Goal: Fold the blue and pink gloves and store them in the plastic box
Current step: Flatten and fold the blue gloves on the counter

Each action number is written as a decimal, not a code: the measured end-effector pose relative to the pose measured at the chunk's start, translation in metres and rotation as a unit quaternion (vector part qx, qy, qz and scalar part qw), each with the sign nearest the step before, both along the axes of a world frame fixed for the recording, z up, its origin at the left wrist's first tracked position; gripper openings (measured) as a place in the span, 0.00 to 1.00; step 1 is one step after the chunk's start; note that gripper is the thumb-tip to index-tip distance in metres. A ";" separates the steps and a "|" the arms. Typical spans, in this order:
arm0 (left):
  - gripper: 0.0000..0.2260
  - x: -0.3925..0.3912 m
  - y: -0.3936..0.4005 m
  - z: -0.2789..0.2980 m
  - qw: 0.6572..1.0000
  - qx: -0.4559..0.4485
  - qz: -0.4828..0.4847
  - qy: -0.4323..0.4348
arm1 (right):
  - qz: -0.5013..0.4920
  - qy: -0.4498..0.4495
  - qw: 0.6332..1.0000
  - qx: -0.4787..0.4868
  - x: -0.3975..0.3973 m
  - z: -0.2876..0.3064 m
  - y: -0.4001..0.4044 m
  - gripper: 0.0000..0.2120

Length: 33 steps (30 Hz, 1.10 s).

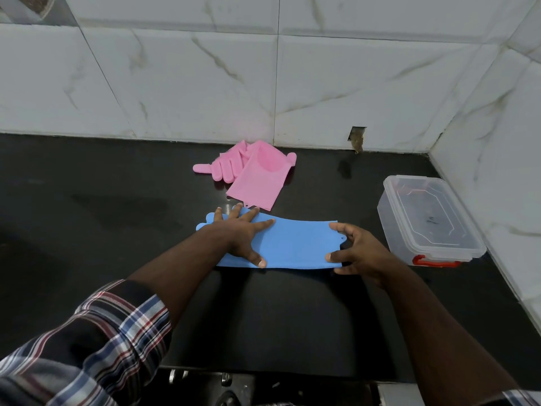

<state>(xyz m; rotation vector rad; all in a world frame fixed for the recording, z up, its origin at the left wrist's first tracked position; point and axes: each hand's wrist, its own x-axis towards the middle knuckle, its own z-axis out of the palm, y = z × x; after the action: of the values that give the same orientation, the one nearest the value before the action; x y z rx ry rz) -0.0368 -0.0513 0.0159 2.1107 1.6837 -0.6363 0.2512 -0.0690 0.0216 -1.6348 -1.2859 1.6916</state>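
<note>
While the blue glove [292, 244] is lying flat on the dark surface [117, 206], the left hand [243, 232] is pressing it with fingers spread, and the right hand [355, 250] is pinching its cuff edge. Behind, the pink gloves [251, 174] are lying overlapped; the plastic box [427, 221] is standing at right, lid on.

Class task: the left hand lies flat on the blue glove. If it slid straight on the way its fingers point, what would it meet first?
Probably the pink gloves, just beyond the left hand.
</note>
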 end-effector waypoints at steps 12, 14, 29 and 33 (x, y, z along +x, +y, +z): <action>0.51 -0.006 0.001 -0.011 1.000 0.006 -0.001 -0.013 | 0.000 0.089 0.996 0.002 -0.004 0.018 -0.002 0.38; 0.52 -0.007 0.000 -0.011 1.000 0.007 -0.003 -0.014 | -0.002 0.120 0.993 0.020 -0.010 0.025 -0.003 0.38; 0.42 -0.042 -0.016 -0.014 0.957 0.174 0.103 -0.208 | 0.064 0.080 0.987 0.121 -0.076 0.063 0.000 0.40; 0.26 -0.085 -0.034 -0.020 0.892 0.247 0.288 -0.245 | 0.064 0.057 0.988 0.125 -0.090 0.071 -0.001 0.40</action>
<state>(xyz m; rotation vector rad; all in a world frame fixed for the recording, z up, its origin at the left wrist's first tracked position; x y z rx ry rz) -0.1215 -0.0855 -0.0043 1.6755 2.1341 0.5118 0.1607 -0.0696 0.0922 -1.3179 -1.5052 1.5952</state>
